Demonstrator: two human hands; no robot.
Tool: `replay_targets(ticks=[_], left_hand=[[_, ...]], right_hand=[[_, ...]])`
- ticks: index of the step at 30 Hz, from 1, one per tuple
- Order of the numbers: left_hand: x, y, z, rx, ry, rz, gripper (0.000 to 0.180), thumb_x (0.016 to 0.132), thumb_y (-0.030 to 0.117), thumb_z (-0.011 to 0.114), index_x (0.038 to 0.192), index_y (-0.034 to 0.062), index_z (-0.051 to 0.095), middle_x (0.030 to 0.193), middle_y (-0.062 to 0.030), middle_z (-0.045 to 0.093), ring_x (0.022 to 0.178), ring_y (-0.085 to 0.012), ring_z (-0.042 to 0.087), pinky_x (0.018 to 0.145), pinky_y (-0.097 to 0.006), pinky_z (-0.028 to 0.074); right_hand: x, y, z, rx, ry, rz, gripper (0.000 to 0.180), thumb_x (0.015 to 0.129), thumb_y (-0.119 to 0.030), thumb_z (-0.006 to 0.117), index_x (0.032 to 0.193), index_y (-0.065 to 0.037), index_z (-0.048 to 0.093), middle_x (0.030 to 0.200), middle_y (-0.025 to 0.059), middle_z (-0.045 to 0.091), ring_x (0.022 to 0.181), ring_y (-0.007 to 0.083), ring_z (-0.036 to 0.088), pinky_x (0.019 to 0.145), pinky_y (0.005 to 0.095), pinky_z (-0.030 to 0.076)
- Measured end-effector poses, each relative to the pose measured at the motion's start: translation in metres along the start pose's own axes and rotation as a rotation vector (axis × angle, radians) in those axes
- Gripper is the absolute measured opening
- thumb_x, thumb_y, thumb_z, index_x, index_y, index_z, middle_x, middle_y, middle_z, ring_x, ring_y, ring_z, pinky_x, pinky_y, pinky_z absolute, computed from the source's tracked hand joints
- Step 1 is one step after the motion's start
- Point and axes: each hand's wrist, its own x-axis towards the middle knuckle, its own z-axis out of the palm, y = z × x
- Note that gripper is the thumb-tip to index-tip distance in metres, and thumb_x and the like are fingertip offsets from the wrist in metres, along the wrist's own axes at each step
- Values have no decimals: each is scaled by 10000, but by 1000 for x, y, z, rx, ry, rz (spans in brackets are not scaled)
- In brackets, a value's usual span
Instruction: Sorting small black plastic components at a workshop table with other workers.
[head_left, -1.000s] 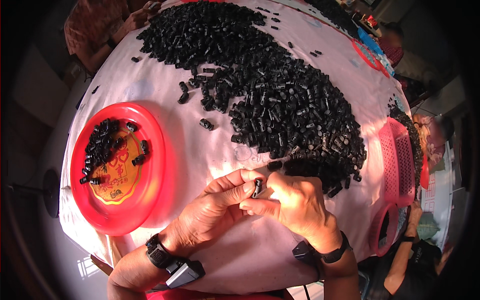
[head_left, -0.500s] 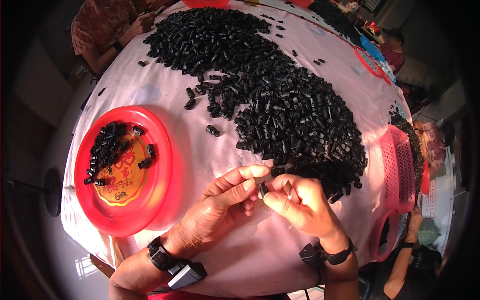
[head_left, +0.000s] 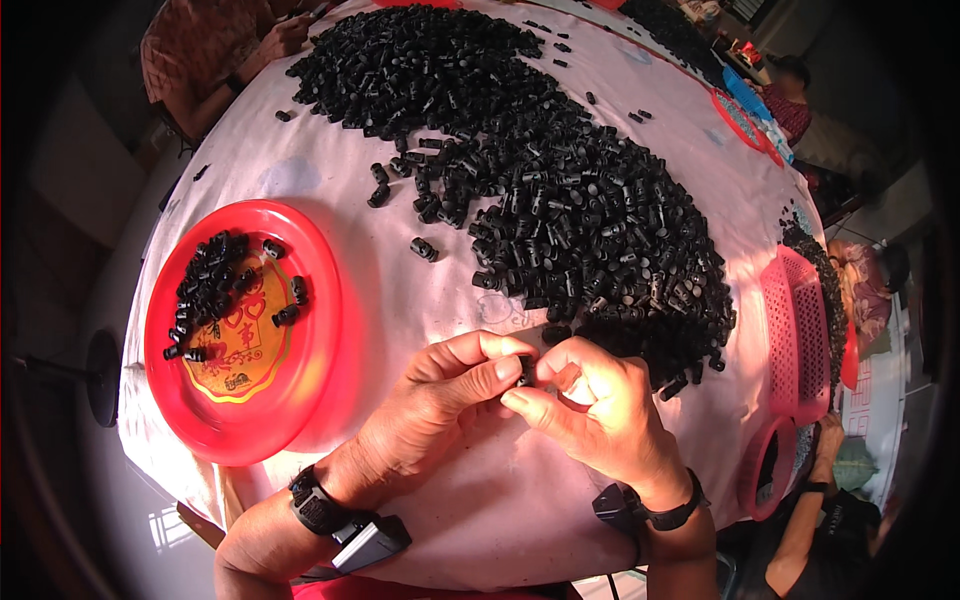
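Above the near part of the table, my left hand (head_left: 425, 405) pinches a small black plastic cord lock (head_left: 524, 371) between thumb and forefinger. My right hand (head_left: 605, 410) meets it from the other side, thumb tip just below the cord lock and bent forefinger against it. Its other fingers are curled, and whatever lies behind them is hidden. Beyond both hands spreads a large heap of similar black cord locks (head_left: 600, 230). To the left stands a round red plastic tray (head_left: 315, 350) with a smaller cluster of cord locks (head_left: 212, 280) in it.
A pale pink cloth (head_left: 380, 300) covers the table. One loose cord lock (head_left: 424, 249) lies between tray and heap. Pink perforated baskets (head_left: 795, 335) stand at the right edge. A person (head_left: 205, 60) sits at the far left, and a co-worker's arm (head_left: 805, 530) shows at lower right.
My left thumb and forefinger have closed onto the cord lock that my right fingers held. Both hands have drawn together, and the view has shifted slightly.
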Motion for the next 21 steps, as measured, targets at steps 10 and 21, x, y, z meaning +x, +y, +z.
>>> replay_targets(ticks=[10,21], left_hand=[[3,-5,-5,-178,-7,-41,271,1013,180,594,1239,40,640,1085,-32,682,973,-123,639,856,-279,523],[-1,-3,-2,-185,-59,8,262,1005,180,602,1214,28,648,1070,-13,673,939,-113,618,874,-279,499]], right_hand=[[5,5,3,-387,156,-446,429,756,-83,836,1157,-40,691,674,25,641,582,163,660,526,294,528],[2,-4,4,-47,136,-310,245,787,-51,828,996,-45,701,711,45,692,555,107,663,485,264,519]])
